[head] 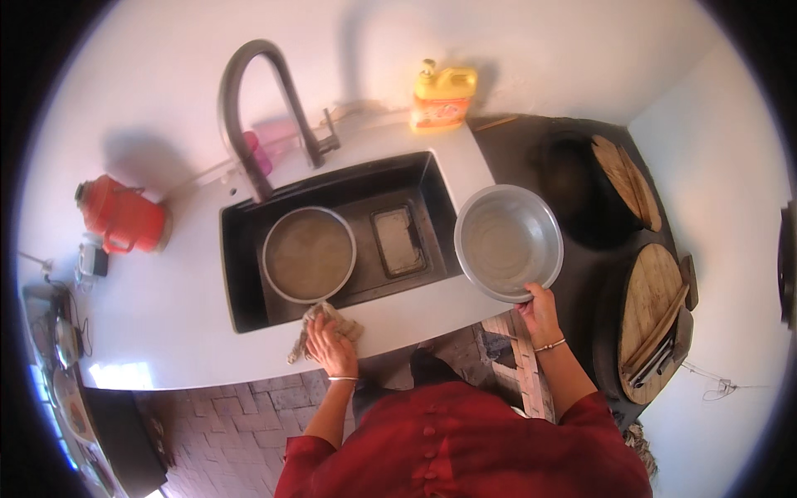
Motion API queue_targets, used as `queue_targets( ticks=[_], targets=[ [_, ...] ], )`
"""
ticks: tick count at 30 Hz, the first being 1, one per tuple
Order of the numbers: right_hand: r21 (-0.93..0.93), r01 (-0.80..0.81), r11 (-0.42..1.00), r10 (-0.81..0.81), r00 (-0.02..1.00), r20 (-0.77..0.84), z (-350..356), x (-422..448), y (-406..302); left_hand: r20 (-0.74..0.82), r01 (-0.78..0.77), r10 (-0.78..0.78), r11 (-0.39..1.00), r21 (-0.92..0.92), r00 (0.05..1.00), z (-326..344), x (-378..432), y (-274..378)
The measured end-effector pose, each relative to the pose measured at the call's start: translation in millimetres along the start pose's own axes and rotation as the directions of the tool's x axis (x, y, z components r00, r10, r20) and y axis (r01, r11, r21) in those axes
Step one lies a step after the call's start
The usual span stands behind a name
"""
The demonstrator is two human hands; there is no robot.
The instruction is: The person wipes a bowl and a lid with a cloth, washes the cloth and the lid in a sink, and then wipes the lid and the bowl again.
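Note:
My left hand (330, 346) lies on a crumpled beige cloth (344, 328) at the sink's front edge. With thumb and fingers, my right hand (539, 313) grips the near rim of a metal basin (507, 243), which sits over the right end of the white counter (429, 303); only a shallow layer, perhaps water, shows in its bottom. Inside the dark sink (339, 187) stands a round metal-rimmed basin of cloudy brownish liquid (309, 255), just beyond the cloth. Right of it in the sink is a rectangular framed piece (399, 241). A tall gooseneck faucet (283, 75) rises behind.
A yellow jug with a pump (443, 96) stands behind the sink. A red thermos jug (124, 215) is on the left of the counter. At right, a dark stove top holds a black wok (573, 187) and a round wooden lid (650, 317) bearing utensils. A wooden ladder-like frame (522, 367) is below.

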State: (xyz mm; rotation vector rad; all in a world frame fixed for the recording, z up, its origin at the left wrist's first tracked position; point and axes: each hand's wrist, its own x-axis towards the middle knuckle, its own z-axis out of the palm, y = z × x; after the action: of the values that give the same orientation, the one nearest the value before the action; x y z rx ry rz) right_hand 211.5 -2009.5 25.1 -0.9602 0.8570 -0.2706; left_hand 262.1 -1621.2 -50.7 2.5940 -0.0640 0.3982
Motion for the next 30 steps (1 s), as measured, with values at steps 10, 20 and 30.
queue_targets(
  ticks=[10, 20, 30],
  targets=[
    [0.184, 0.001, 0.983, 0.003, 1.0, -0.025, 22, 129, -44, 0.223, -0.19, 0.23, 0.963, -0.19, 0.947, 47, -5, 98],
    [0.283, 0.061, 0.957, -0.055, 0.998, -0.028, 32, 229, -64, 0.215, -0.217, 0.244, 0.966, -0.142, 0.946, 61, -3, 108],
    [0.068, -0.004, 0.998, 0.0, 0.998, 0.066, 29, 225, -70, 0.212, -0.202, 0.23, 0.969, -0.145, 0.95, 53, 2, 106]
  ],
)
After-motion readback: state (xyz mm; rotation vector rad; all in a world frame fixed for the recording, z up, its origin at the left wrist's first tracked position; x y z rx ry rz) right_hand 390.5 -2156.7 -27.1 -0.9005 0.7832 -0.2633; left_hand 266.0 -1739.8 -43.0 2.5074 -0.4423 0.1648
